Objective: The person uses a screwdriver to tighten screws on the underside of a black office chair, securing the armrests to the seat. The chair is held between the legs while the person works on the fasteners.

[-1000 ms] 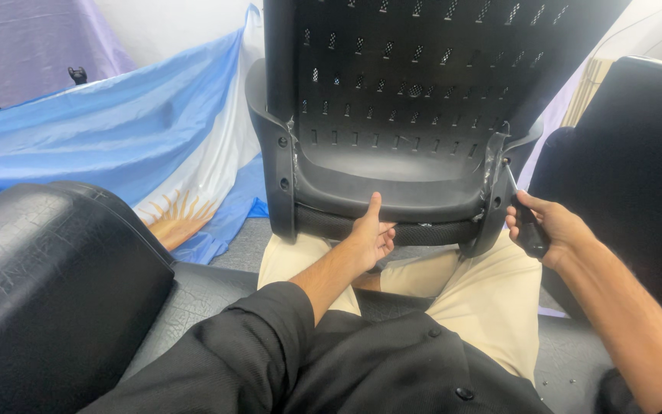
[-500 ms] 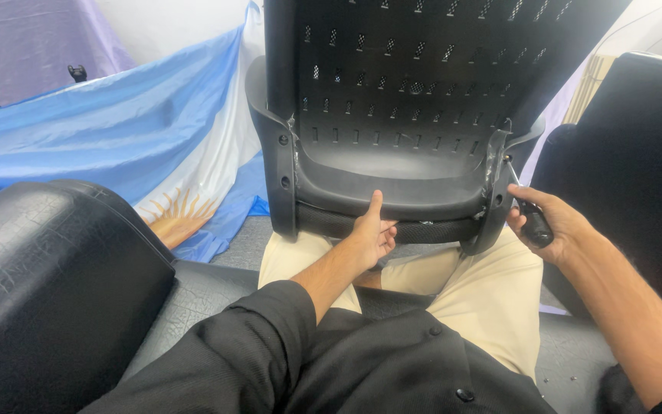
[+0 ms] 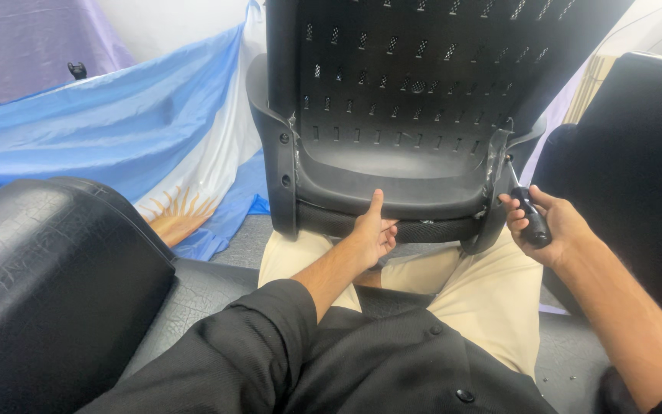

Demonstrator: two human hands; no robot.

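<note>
The right hand (image 3: 557,226) grips a black screwdriver (image 3: 529,215) angled into the chair back (image 3: 415,100), which stands on the lap; the left hand (image 3: 373,230) braces its lower rim, thumb up. The tip may slip, gouging plastic

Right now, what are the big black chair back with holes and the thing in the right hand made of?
The chair back looks like hard moulded plastic, matte black: rows of neat punched slots and stiff curved edges. The screwdriver in the right hand seems to have a black plastic or rubber handle and a thin, shiny, probably metal shaft. The left hand touches the chair back's lower edge.
</note>
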